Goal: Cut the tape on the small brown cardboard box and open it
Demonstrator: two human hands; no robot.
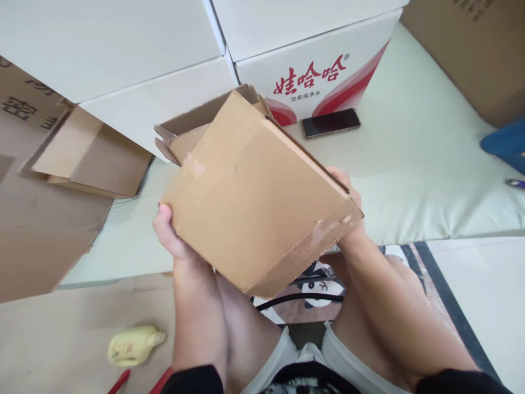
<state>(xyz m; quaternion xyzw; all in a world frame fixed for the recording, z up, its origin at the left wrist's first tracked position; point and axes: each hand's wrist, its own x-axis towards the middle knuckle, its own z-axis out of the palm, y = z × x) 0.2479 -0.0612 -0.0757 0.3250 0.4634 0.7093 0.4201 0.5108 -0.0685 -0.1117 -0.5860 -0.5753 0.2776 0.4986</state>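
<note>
Between both hands I hold a brown cardboard box (254, 197), tilted with one corner toward me. Old tape with torn paper runs along its near right edge. My left hand (174, 235) grips the left corner, its thumb on the edge and its other fingers hidden beneath. Around the right corner wraps my right hand (348, 202), partly covered by the box. Just behind, a second open cardboard box (197, 117) shows its raised flaps; whether the two touch, I cannot tell.
White cartons (328, 60) with red print are stacked at the back. A phone (331, 123) lies in front of them on the pale green cloth (418, 180). Large brown cartons (49, 219) stand left. A yellow bottle (133, 346) lies on the floor. A blue object (506, 143) is at right.
</note>
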